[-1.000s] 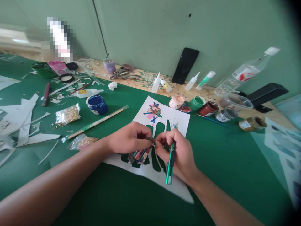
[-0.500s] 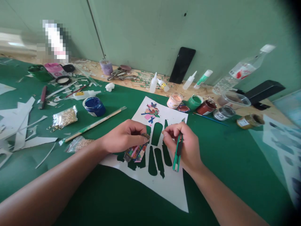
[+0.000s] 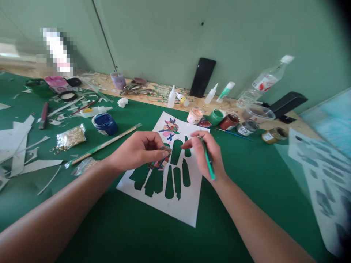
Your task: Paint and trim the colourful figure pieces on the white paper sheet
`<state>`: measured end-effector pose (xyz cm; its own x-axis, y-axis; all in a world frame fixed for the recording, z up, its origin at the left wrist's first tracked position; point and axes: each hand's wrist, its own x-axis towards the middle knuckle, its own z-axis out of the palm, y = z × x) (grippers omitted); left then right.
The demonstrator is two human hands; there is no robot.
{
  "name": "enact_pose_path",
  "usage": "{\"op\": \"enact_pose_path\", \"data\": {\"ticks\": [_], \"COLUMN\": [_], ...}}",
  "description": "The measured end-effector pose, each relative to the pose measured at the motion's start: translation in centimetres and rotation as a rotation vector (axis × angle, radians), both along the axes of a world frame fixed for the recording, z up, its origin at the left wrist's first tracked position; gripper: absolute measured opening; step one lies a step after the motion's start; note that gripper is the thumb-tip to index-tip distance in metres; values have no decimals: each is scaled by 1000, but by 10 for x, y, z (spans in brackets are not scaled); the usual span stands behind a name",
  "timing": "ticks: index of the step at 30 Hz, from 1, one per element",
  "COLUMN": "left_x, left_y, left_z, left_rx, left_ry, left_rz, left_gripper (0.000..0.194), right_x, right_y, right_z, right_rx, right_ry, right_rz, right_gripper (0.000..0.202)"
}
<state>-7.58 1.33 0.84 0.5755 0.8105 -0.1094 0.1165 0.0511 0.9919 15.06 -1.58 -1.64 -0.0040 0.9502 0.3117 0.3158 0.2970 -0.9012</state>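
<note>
Between the thumb and fingers of my left hand (image 3: 146,148) is a small piece with a colourful collage pattern (image 3: 161,162); part of it is hidden by the hand. My right hand (image 3: 207,151) holds a green utility knife (image 3: 208,160) slanted across the palm, while its thumb and forefinger reach toward the collage piece without touching it. Below both hands lies a white paper sheet (image 3: 185,208) with several long cut-out openings showing the green table. Small painted scraps (image 3: 170,128) in pink, blue and orange sit near the sheet's far edge.
An open blue paint jar (image 3: 105,124), a wrapped stick (image 3: 104,146) and a bag of gold findings (image 3: 71,137) lie to the left, beside paper offcuts (image 3: 16,146). Paint jars (image 3: 216,117), glue bottles (image 3: 171,98), a black phone (image 3: 203,76) and a plastic bottle (image 3: 263,84) line the back.
The right hand has turned, so the knife now slants down to the right instead of standing nearly upright. The left hand still holds the collage piece. The view has shifted slightly.
</note>
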Motion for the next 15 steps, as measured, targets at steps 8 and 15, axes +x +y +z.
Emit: {"op": "enact_pose_path", "data": {"ticks": [8,15], "left_x": [49,146], "left_y": [-14,-33], "left_z": [23,6], "left_rx": [382,480], "left_ry": [522,633], "left_rz": [-299,-300], "left_gripper": [19,42], "right_x": [68,121], "right_y": [-56,-104], "right_z": [24,-9], "right_rx": [-149,-289], "right_ry": [-23,-69], "right_rz": [-92,-269], "right_gripper": [44,29]}}
